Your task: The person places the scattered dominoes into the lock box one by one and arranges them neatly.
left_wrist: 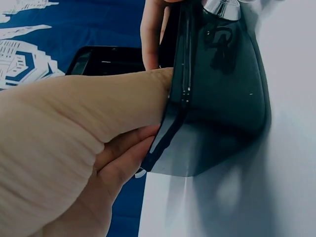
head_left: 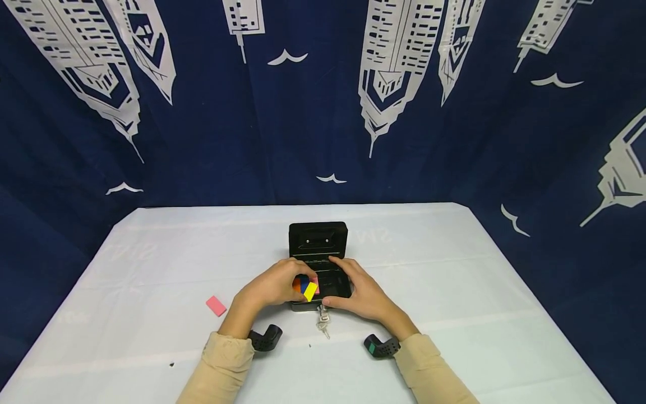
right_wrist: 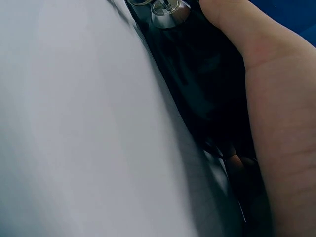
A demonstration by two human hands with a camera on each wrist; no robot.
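A: What are we finding nearest us?

B: Keys (head_left: 323, 322) are sitting at six o'clock of the black cash box (head_left: 331, 283). A loose pink block (head_left: 216, 306) is lying on the white tabletop (head_left: 454, 280), well apart, between eight and nine.

A: And our hands?

B: At nine, our left hand (head_left: 277, 280) is pinching a bunch of coloured blocks (head_left: 310, 291) between thumb and fingers, over the open box; we cannot tell whether they are touching its floor. Around three, our right hand (head_left: 360, 289) is holding the box, thumb on the front rim, fingers toward the back.

A: How are we judging the blocks?

B: Light, stiff and probably smooth, so a loose bunch could slip; we are favouring their flat sides.

A: Which view is adding what?

B: The head view is showing us the blocks; neither wrist view is. The right wrist view is giving us the silver lock (right_wrist: 168, 20) closer. Farther off, the lid (head_left: 318, 233) is standing open at twelve, with printed blue cloth (head_left: 313, 129) hanging beyond.
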